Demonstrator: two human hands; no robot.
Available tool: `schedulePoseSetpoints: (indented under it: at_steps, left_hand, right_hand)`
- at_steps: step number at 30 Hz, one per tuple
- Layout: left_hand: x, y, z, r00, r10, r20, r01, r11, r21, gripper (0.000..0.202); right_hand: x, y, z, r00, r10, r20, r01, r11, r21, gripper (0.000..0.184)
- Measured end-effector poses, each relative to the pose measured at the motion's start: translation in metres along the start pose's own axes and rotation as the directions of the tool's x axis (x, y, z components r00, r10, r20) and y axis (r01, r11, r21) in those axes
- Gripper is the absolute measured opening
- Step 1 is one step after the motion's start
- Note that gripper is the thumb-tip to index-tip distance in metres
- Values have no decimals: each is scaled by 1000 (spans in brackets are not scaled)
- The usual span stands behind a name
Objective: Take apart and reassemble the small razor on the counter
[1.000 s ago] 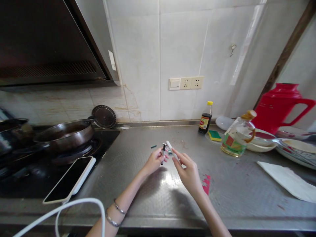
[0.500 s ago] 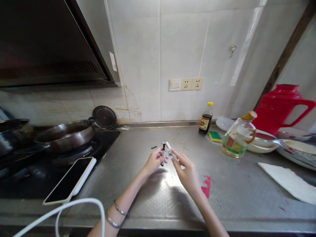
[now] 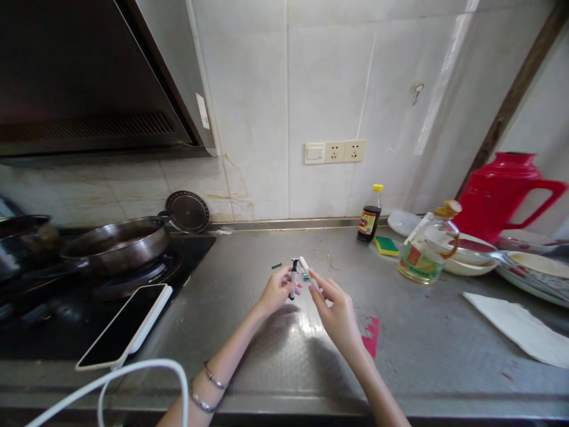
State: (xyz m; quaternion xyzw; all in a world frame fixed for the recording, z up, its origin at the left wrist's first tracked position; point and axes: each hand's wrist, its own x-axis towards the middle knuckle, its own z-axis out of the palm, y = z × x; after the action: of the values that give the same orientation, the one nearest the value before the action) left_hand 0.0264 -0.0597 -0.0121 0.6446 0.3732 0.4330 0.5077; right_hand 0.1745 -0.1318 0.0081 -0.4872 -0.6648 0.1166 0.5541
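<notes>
While the left hand (image 3: 276, 290) keeps its grip closed on the black tool (image 3: 293, 281), the right hand (image 3: 338, 314), pinching the white stick (image 3: 307, 269), has edged nearer it above the worktop (image 3: 422, 338).

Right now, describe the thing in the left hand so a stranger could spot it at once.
Over the steel counter, right of the stove, two hands meet. The left hand pinches a slim stick, nearly upright. Its black shaft sets it apart from the white stick in the right hand.

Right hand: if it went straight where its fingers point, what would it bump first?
Probably the black tool in the left hand, just past the white stick the right hand holds.
</notes>
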Motion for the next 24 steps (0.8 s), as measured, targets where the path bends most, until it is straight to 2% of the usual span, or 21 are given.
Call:
schedulePoseSetpoints:
  at_steps: [6,12,15,19,24]
  left_hand:
    - [2,-2,-2,997,0,-77,4,999,49,35]
    - [2,-9,-4,985,105,-139,-49,932,359,32]
    - [1,-8,-3,979,140,-151,-61,898,436,31]
    - [1,-5,-4,969,154,-196,-60,908,415,31]
    - [2,-3,-6,965,117,-233,-37,946,323,31]
  right_hand:
    - [-11,0,1,999,-21,25,21,1000,11,37]
    - [0,2,-2,1000,-7,-10,7,1000,-21,37]
    - [3,5,-1,1000,-8,-18,7,1000,-26,37]
    - [0,7,2,1000,0,-21,0,1000,-5,37]
    - [-10,6,6,1000,6,-25,-6,1000,15,37]
